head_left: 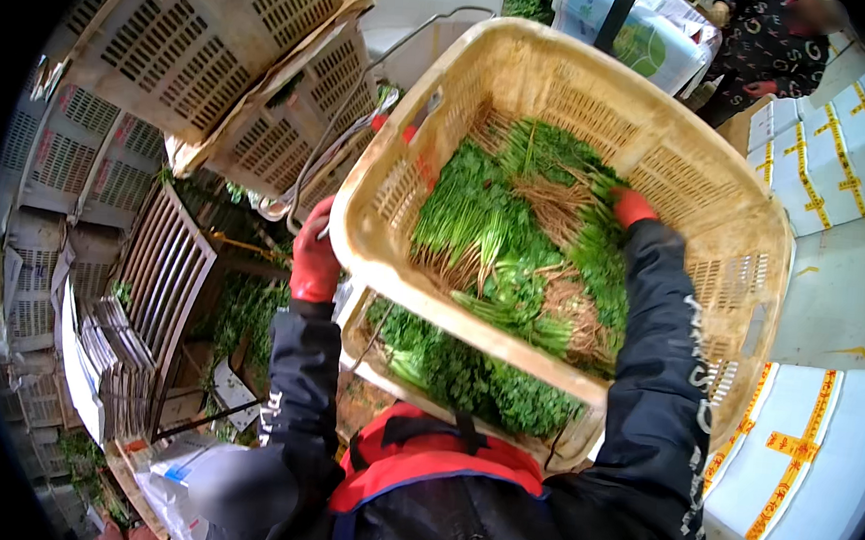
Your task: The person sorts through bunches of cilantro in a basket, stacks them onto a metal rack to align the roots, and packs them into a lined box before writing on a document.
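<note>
A large yellowed plastic crate (718,169) with slotted walls stands before me, tilted in view. Inside lie bunches of leafy green herbs (455,219), possibly coriander or celery, with brown roots (550,203) attached. My right hand (632,206), in a red glove, reaches into the crate and touches the greens by its far right side; its fingers are partly hidden. My left hand (316,256), also red-gloved, grips the crate's left rim from outside. Beneath the near edge, a second crate (353,332) holds more leafy greens (477,378).
Slotted crates (181,42) are stacked at left, near a slatted metal rack (167,251) and a pile of folded paper or card (120,376). White foam boxes (773,459) with yellow tape line the right. Another person (771,53) stands at top right.
</note>
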A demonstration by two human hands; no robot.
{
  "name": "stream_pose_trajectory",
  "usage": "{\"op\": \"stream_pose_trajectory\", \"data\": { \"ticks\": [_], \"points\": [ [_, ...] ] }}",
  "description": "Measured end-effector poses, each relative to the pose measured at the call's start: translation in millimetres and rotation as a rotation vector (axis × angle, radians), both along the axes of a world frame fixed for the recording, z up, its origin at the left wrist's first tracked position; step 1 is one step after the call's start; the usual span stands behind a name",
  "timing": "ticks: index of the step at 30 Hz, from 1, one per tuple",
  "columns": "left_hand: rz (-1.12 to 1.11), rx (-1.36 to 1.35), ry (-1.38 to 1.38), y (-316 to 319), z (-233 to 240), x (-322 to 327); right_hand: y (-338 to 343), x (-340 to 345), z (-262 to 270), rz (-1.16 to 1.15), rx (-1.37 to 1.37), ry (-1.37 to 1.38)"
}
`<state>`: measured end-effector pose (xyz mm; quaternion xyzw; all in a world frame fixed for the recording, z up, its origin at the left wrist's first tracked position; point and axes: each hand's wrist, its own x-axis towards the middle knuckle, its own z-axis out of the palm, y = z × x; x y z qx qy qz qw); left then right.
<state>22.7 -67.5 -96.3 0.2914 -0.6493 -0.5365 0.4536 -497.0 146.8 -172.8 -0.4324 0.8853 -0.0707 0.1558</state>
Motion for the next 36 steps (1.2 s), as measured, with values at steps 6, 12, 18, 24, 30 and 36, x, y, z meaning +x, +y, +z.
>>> {"op": "stream_pose_trajectory", "data": {
  "ticks": [6,12,18,24,30,36],
  "points": [
    [-0.145,0.528,0.348,-6.7,5.1,7.7,62.8,11.4,177.4,0.076,-0.232,0.103],
    [-0.158,0.397,0.292,-2.4,13.9,-0.6,279.6,42.3,218.3,-0.327,-0.276,0.21],
    [-0.204,0.473,0.369,-6.9,22.6,-13.2,358.4,120.7,181.2,-0.59,-0.371,0.091],
    [-0.299,0.702,0.49,-32.9,53.9,-68.3,391.2,36.0,158.2,-0.542,-0.415,0.059],
    [-0.325,0.699,0.532,-82.1,42.4,-91.9,382.6,-27.0,148.9,-0.522,-0.399,-0.03],
    [-0.19,0.228,0.112,-95.7,38.6,-110.9,382.9,-42.0,143.7,-0.612,-0.517,-0.253]
  ]
}}
